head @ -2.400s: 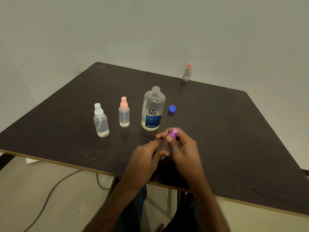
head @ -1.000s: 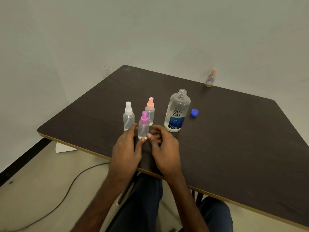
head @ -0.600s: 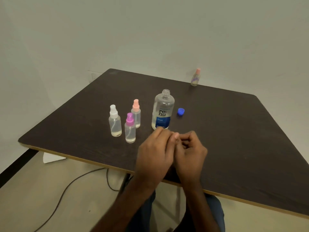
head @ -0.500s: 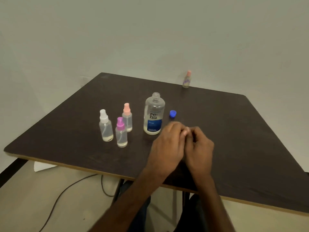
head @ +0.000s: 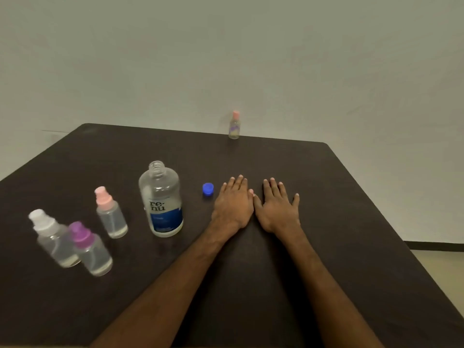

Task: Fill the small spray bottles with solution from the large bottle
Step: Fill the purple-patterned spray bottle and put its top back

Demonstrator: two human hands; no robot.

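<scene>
The large clear bottle (head: 162, 200) with a blue label stands uncapped left of centre on the dark table (head: 351, 222). Its blue cap (head: 208, 189) lies just right of it. Three small spray bottles stand to the left: a pink-topped one (head: 110, 213), a purple-topped one (head: 91, 249) and a white-topped one (head: 54, 239). My left hand (head: 233, 204) lies flat on the table beside the cap, fingers straight. My right hand (head: 277, 207) lies flat next to it, holding nothing.
A fourth small bottle (head: 234, 125) with a pink top stands at the table's far edge against the wall. The table's right edge drops to the floor at the lower right.
The purple-topped bottle was set down beside the other small bottles and released. Both hands then moved right and forward, uncurled, and now lie flat on the table.
</scene>
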